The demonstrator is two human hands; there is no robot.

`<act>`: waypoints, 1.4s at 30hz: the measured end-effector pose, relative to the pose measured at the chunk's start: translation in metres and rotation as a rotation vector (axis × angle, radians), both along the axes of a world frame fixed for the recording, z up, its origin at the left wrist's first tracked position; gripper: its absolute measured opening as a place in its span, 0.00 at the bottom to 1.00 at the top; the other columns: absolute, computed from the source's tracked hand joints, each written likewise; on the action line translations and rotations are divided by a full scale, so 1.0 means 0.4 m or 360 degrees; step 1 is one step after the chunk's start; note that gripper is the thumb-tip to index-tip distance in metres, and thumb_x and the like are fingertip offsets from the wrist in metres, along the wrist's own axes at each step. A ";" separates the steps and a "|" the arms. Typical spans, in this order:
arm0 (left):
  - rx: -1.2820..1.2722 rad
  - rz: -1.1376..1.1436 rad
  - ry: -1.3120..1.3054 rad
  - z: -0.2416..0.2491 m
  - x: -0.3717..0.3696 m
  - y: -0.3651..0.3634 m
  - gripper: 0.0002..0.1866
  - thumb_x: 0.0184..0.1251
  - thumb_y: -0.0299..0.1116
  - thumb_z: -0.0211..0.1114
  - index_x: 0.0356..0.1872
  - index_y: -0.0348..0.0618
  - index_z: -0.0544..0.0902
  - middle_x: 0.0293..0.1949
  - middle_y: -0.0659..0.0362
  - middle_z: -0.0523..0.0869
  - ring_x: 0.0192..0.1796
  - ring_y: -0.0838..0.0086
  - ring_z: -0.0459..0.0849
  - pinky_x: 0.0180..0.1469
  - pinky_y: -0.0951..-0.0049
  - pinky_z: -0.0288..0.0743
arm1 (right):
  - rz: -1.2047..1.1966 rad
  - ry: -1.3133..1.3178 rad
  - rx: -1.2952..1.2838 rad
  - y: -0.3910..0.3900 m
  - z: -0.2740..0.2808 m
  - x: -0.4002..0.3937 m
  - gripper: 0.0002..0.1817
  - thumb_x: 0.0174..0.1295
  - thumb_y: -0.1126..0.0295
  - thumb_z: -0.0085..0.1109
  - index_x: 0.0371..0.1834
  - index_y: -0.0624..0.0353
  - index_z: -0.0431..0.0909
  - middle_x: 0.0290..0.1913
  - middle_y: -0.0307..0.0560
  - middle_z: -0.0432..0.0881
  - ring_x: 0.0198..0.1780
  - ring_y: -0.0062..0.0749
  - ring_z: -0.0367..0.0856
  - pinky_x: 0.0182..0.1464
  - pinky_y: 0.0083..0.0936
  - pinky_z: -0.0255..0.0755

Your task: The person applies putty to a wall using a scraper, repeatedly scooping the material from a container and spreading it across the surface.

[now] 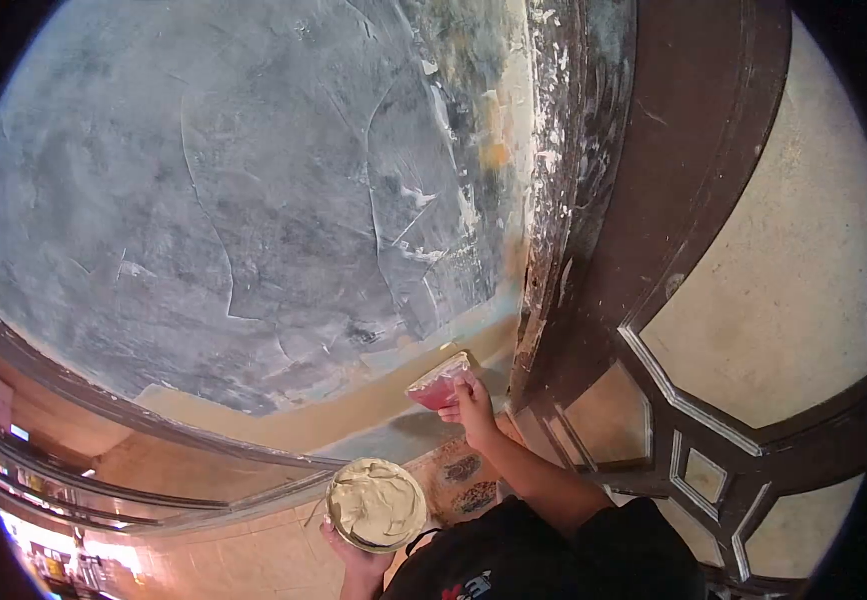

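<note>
My right hand (469, 410) is closed on a wide reddish putty knife (438, 382), whose putty-smeared edge is against or very near the lower wall. A beige band of putty (334, 420) runs along the bottom of the grey-blue wall (274, 190), left of the knife. Below it, my left hand (349, 550) holds a round tub of cream-coloured putty (376, 505) from beneath, with the tub's open top facing up. The fingers under the tub are mostly hidden.
A dark wooden frame (644, 180) with peeling paint borders the wall at the right. Beyond it are panels with dark, white-edged mouldings (694, 400). A curved dark trim (104, 400) and tiled floor (244, 550) lie at the lower left.
</note>
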State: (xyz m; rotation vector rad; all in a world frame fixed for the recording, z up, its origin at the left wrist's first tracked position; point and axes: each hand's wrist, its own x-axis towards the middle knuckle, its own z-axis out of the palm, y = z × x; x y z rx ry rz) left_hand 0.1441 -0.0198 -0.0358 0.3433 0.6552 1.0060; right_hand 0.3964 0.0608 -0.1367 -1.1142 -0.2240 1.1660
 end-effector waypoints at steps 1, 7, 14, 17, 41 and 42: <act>0.0016 -0.0013 0.0041 0.000 -0.001 0.002 0.42 0.53 0.69 0.44 0.66 0.52 0.64 0.66 0.55 0.65 0.66 0.56 0.65 0.65 0.49 0.60 | 0.0014 -0.0027 0.0084 0.007 0.024 -0.006 0.22 0.67 0.54 0.48 0.53 0.60 0.63 0.40 0.47 0.74 0.24 0.30 0.81 0.24 0.22 0.78; 0.0043 -0.0042 0.0099 -0.004 -0.014 0.017 0.42 0.54 0.69 0.43 0.66 0.52 0.64 0.66 0.55 0.65 0.66 0.56 0.65 0.65 0.49 0.59 | -0.0051 0.0042 0.0009 0.052 0.029 -0.004 0.24 0.67 0.52 0.48 0.55 0.59 0.63 0.41 0.48 0.74 0.23 0.32 0.81 0.24 0.25 0.79; -0.0002 -0.0098 0.0006 -0.001 -0.034 0.044 0.43 0.53 0.69 0.44 0.66 0.53 0.63 0.67 0.56 0.64 0.67 0.56 0.64 0.65 0.48 0.59 | -0.0017 -0.0044 -0.0061 0.020 0.041 0.011 0.22 0.67 0.54 0.46 0.55 0.60 0.64 0.41 0.51 0.77 0.24 0.34 0.82 0.24 0.25 0.79; 0.0059 -0.0172 0.0035 -0.003 -0.038 0.055 0.42 0.54 0.69 0.43 0.67 0.54 0.62 0.67 0.56 0.64 0.67 0.56 0.63 0.65 0.47 0.59 | -0.0017 -0.0099 0.0025 0.050 0.034 0.034 0.24 0.66 0.52 0.47 0.55 0.60 0.65 0.41 0.51 0.78 0.24 0.34 0.82 0.23 0.25 0.79; 0.0600 -0.0213 0.0445 0.029 0.006 0.078 0.35 0.61 0.61 0.42 0.64 0.50 0.63 0.64 0.54 0.66 0.65 0.58 0.65 0.65 0.50 0.60 | -0.0114 -0.0076 0.0002 0.016 -0.054 0.084 0.20 0.66 0.51 0.48 0.45 0.58 0.68 0.31 0.43 0.75 0.20 0.29 0.78 0.23 0.21 0.77; 0.0263 -0.0206 0.0143 0.017 0.001 0.089 0.34 0.62 0.61 0.42 0.64 0.50 0.63 0.64 0.54 0.66 0.65 0.58 0.65 0.65 0.50 0.60 | -0.0117 -0.0075 -0.0003 0.030 -0.025 0.089 0.20 0.66 0.51 0.48 0.45 0.58 0.68 0.31 0.43 0.75 0.20 0.29 0.78 0.23 0.21 0.77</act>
